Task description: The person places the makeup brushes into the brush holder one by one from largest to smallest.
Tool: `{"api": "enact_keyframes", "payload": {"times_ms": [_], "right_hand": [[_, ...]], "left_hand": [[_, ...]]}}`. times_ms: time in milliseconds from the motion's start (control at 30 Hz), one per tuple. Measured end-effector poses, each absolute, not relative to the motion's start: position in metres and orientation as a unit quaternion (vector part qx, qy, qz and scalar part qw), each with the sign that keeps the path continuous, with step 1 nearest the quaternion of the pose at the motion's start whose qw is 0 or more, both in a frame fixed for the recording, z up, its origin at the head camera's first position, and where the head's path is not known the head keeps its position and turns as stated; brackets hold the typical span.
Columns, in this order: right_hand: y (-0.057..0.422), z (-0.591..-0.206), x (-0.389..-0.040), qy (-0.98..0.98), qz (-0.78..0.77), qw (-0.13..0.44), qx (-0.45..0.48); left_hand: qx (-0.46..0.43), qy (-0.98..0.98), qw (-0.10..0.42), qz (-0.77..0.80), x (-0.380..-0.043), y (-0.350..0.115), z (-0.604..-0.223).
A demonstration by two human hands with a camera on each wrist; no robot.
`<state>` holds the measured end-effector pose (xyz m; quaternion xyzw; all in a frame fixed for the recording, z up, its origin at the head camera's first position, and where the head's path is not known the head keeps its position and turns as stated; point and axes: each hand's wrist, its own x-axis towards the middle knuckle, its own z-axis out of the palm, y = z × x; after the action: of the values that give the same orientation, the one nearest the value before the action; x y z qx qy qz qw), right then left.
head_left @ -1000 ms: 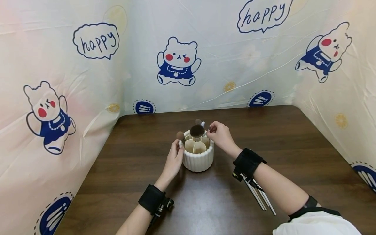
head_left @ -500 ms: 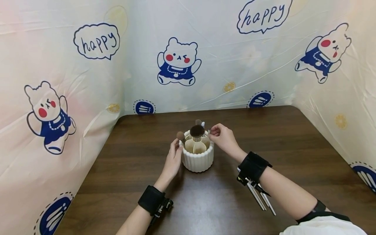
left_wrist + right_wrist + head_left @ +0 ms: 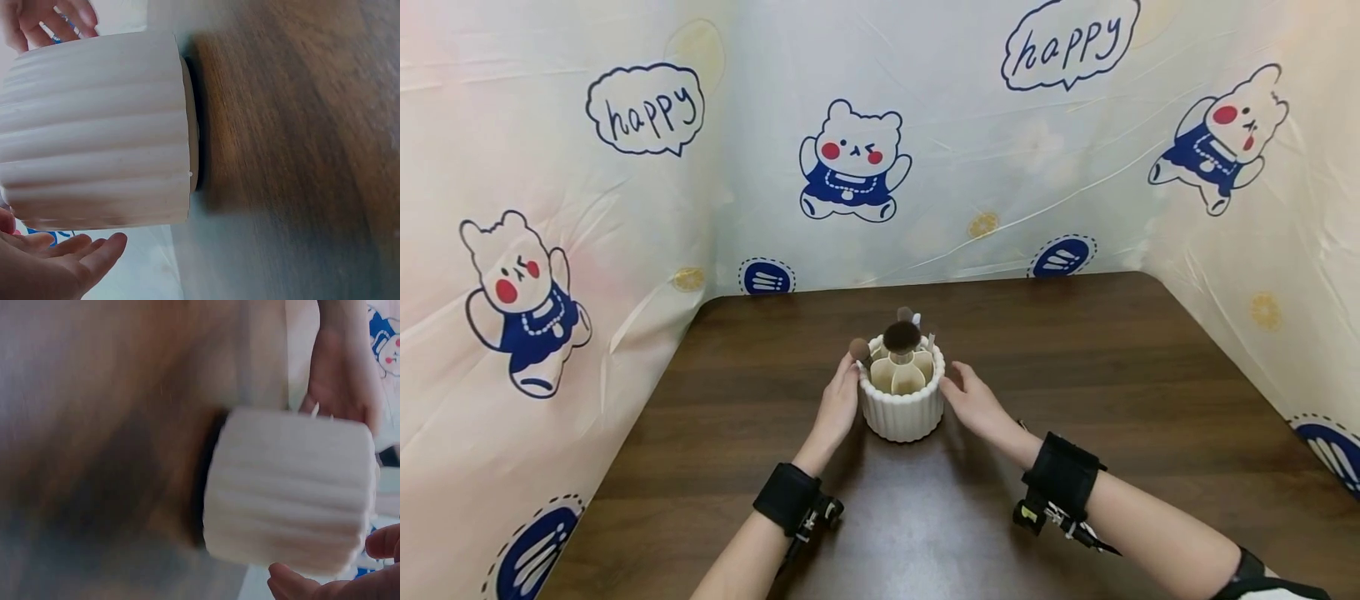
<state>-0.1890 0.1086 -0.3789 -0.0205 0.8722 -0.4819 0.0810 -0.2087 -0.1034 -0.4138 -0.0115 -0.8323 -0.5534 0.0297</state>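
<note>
A ribbed white brush holder (image 3: 902,417) stands upright on the table, divided inside into compartments. A large dark makeup brush (image 3: 902,337) rises from its middle, a smaller brown-headed brush (image 3: 860,349) leans at the left rim, and another brush (image 3: 905,314) stands at the back. My left hand (image 3: 837,404) lies along the holder's left side, its fingers extended in the left wrist view. On the opposite side is my right hand (image 3: 977,404), fingers loosely extended beside the wall and holding nothing. Whether either hand touches the wall, I cannot tell.
The dark wood table (image 3: 895,517) extends around the holder. A printed curtain (image 3: 955,150) encloses its back and sides. A small tip (image 3: 1022,424) shows behind my right wrist; the black right wrist strap (image 3: 1063,479) covers that area.
My right hand has let go at the holder's right rim, leaving a slim light piece standing there, and has come down beside the wall. The left hand stays at the left side.
</note>
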Motion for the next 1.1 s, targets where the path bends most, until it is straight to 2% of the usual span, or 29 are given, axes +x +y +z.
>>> {"api": "enact_keyframes", "payload": {"times_ms": [367, 800, 967, 1100], "right_hand": [[0.097, -0.385, -0.188, 0.857, -0.510, 0.063, -0.038], [0.100, -0.382, -0.197, 0.861, -0.502, 0.075, -0.033], [0.096, -0.381, -0.189, 0.857, -0.506, 0.097, -0.021], [0.093, -0.381, -0.185, 0.858, -0.504, 0.094, -0.032]], "left_hand": [[0.013, -0.834, 0.013, -0.552, -0.206, -0.104, -0.415], [-0.002, -0.825, 0.066, -0.561, -0.200, -0.102, -0.416], [-0.014, -0.827, 0.044, -0.560, -0.207, -0.103, -0.415], [-0.014, -0.830, 0.025, -0.557, -0.209, -0.103, -0.414]]}}
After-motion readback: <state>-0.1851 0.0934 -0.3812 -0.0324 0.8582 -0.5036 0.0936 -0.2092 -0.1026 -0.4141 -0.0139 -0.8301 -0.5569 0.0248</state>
